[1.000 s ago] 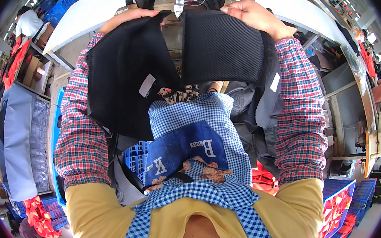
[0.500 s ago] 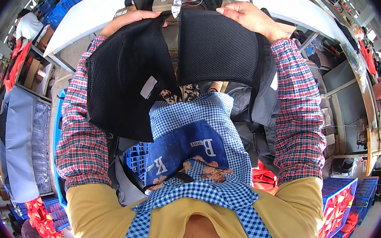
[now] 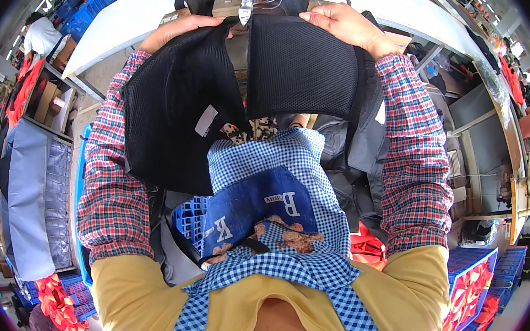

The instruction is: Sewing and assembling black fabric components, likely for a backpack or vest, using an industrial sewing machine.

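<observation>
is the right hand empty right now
No, the right hand holds the black mesh panel at its upper edge.

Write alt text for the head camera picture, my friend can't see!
A person in a blue checked apron holds a black panel with a white label in the left hand and a black mesh panel in the right hand.

The head camera looks down at the fingers [image 3: 327, 11].
</observation>
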Tool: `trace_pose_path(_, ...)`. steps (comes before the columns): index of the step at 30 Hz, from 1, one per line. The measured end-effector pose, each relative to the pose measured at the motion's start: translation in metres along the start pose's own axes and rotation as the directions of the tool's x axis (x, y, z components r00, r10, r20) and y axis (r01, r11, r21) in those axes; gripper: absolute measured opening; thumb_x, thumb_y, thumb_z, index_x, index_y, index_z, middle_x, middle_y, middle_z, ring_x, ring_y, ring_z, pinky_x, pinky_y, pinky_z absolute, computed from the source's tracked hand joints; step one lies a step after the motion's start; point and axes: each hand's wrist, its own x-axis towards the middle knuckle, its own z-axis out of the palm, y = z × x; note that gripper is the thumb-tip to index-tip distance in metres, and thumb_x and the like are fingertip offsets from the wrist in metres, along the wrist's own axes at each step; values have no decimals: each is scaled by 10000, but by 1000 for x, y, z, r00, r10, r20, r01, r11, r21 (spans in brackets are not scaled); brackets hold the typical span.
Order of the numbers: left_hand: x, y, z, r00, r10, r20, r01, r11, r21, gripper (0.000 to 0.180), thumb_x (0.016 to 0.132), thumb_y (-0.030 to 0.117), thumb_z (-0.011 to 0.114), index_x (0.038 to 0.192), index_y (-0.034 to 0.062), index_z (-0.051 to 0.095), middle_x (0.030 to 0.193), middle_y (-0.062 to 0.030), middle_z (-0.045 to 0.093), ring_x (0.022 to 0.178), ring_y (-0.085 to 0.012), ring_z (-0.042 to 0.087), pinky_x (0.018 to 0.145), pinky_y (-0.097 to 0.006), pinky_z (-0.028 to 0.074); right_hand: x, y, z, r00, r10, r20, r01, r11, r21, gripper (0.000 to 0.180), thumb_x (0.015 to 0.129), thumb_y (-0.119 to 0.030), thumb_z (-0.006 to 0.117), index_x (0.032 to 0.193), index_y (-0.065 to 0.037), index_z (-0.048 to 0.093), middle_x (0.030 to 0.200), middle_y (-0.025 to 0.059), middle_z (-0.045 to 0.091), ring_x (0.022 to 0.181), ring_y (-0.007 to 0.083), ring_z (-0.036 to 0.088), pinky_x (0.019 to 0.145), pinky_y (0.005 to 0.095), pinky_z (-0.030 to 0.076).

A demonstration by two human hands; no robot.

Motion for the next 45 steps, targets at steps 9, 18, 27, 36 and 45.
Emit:
trace_pose_path(9,-35,-5,6,979,195,52,-196,980,19,361,980,278,570,1204,1,628,1152,-84,669,1051,-129,634,939,-243,486,-47,45,-60,992,-125,5,124,980,-155,298,986,-299,544,1102,-68,693,971,144,706,917,301,674,845,377,513)
trace_pose_path(18,-104,-8,135,930,356,-90,-284,853,437,522,1022,411,447,1229,-53,565,1151,-164,660,1078,-233,609,963,-311,434,-162,-36,-97,989,136,-57,-113,945,309,625,913,-393,653,1387,-26,477,1298,102,584,1200,192,541,1003,334,444)
trace_pose_path(27,-157,-15,171,871,468,147,-486,785,384,498,1031,428,430,1129,-32,595,1027,-117,644,930,-188,602,859,-313,457,-173,-171,-26,998,51,-23,-43,962,271,316,864,-241,734,1059,-1,670,896,109,709,777,143,663,683,273,517)
trace_pose_path(36,-191,-21,163,836,154,527,-441,761,476,371,830,181,708,1084,-61,586,1017,-214,663,932,-334,646,821,-371,495,-250,-129,-130,859,291,-422,-177,941,289,213,863,-103,726,1057,-22,691,975,6,704,905,93,639,842,238,495)
trace_pose_path(45,-232,11,192,893,-100,438,-164,836,524,200,880,96,565,1004,-41,643,829,-177,687,806,-264,674,771,-329,502,-256,-85,18,968,231,96,-236,971,45,321,925,-309,631,916,11,659,716,185,582,618,300,547,606,372,447)
